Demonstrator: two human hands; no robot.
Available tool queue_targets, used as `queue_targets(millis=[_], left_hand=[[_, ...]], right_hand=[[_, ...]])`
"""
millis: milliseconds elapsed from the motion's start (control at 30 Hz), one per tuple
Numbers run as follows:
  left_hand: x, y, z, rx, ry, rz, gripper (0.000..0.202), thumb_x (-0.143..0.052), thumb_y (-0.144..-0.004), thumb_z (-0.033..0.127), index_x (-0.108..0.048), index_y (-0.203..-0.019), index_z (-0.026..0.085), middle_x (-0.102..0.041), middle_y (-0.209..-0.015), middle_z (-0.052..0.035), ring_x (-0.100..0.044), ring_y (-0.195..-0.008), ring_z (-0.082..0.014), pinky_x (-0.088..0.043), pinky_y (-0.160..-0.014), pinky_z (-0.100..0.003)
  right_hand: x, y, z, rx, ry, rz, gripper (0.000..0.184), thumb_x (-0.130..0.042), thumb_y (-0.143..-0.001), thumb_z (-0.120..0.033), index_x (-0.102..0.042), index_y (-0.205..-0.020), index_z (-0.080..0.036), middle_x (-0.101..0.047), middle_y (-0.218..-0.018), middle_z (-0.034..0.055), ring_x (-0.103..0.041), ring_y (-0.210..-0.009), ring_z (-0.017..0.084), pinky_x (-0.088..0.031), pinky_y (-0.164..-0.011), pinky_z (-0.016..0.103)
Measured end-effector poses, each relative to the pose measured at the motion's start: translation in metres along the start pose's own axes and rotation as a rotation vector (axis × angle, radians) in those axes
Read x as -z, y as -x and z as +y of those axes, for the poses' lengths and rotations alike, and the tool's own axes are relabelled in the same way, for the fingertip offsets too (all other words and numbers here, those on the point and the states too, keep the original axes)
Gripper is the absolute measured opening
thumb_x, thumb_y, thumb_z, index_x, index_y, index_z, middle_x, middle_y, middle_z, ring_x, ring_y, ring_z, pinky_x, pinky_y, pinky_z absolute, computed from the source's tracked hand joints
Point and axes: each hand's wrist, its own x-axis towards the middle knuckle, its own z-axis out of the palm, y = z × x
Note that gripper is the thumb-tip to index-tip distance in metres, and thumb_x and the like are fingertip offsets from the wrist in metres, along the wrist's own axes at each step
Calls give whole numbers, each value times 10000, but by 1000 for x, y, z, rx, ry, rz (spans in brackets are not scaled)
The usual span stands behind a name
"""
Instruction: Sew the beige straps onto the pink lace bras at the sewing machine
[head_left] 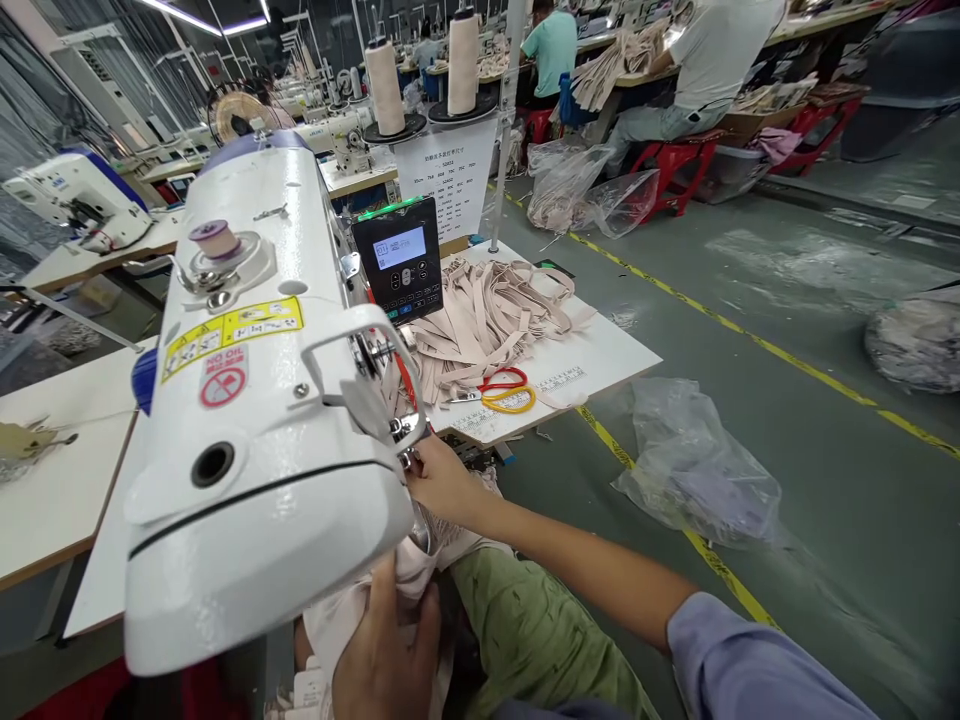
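In the head view, a white sewing machine (247,400) fills the left and middle. My right hand (446,485) reaches in beside the presser foot area, its fingers curled and closed. The fingertips are hidden behind the machine head, so what they hold cannot be made out. Lower down, my left hand (390,640) is closed on pale beige fabric (341,620) below the machine head. More of that fabric bunches between the two hands and over my lap. Beyond the right hand, a pile of beige straps (487,310) lies on the white table (619,355).
Scissors (510,392) with red and yellow handles lie near the table edge. A control panel (401,258) and thread cones (463,65) stand behind. A plastic bag (697,470) rests on the floor at right. Co-workers sit farther back on red stools (679,165).
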Motion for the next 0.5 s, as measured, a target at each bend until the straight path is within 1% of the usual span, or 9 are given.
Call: queue_targets(millis=[67, 100, 200, 267, 300, 333, 400, 433, 500], left_hand=[[1, 2, 0, 24, -3, 19, 684, -490, -937, 396, -190, -1521, 206, -742, -1076, -140, -749, -767, -270, -498, -529, -284], [2, 2, 2, 42, -14, 48, 723, -483, -938, 423, -149, -1524, 162, -732, -1089, -172, -749, -774, -284, -512, -542, -301], [1, 5, 8, 69, -46, 94, 826, -463, -940, 458, -25, -1530, 80, -686, -1155, -264, -742, -665, -285, -525, -522, -334], [-5, 12, 15, 47, -51, 93, 863, -476, -932, 432, 30, -1537, 81, -677, -1172, -276, -733, -608, -276, -530, -502, -345], [-9, 18, 18, 21, -53, 100, 901, -503, -916, 418, 57, -1539, 84, -668, -1189, -280, -743, -654, -291, -545, -520, -359], [-14, 25, 22, -17, -52, 110, 945, -539, -892, 407, 71, -1542, 92, -653, -1219, -283, -751, -748, -317, -564, -559, -379], [-23, 42, 28, -115, -30, 95, 1003, -607, -840, 388, 40, -1552, 106, -628, -1269, -274, -723, -954, -361, -589, -655, -420], [-26, 51, 30, -162, 0, 57, 1005, -631, -821, 384, -5, -1557, 106, -638, -1261, -261, -709, -1000, -366, -593, -685, -426], [-25, 66, 28, -212, 78, -48, 928, -639, -818, 358, -131, -1554, 110, -727, -1112, -199, -728, -945, -336, -598, -682, -394]], right_hand=[[1, 8, 1, -85, -89, 39, 333, -610, -860, -294, -547, -1175, -204, -559, -1056, 42, -517, -747, 137, -461, -710, 282], [3, 14, 2, -130, -136, 56, 349, -600, -874, -317, -523, -1195, -204, -556, -1033, 38, -512, -730, 131, -455, -693, 273], [12, 38, -1, -202, -222, 51, 341, -574, -906, -420, -498, -1157, -200, -559, -1016, 45, -548, -832, 153, -459, -758, 288], [18, 59, -8, -189, -171, -7, 369, -581, -895, -501, -523, -1101, -200, -575, -1023, 56, -557, -910, 182, -452, -820, 316], [21, 69, -12, -170, -113, -42, 403, -599, -873, -540, -542, -1080, -200, -583, -1023, 60, -552, -938, 199, -443, -845, 332], [23, 79, -15, -158, -49, -73, 427, -613, -851, -573, -561, -1051, -199, -590, -1003, 59, -544, -943, 212, -435, -849, 341], [25, 98, -21, -185, 4, -126, 430, -600, -841, -611, -588, -945, -193, -587, -901, 41, -530, -862, 205, -432, -779, 327], [25, 106, -23, -231, -32, -140, 428, -577, -854, -616, -588, -895, -191, -573, -843, 28, -518, -801, 190, -427, -722, 308], [26, 118, -24, -338, -189, -114, 426, -542, -882, -603, -575, -813, -184, -529, -736, 1, -480, -686, 155, -396, -622, 271]])
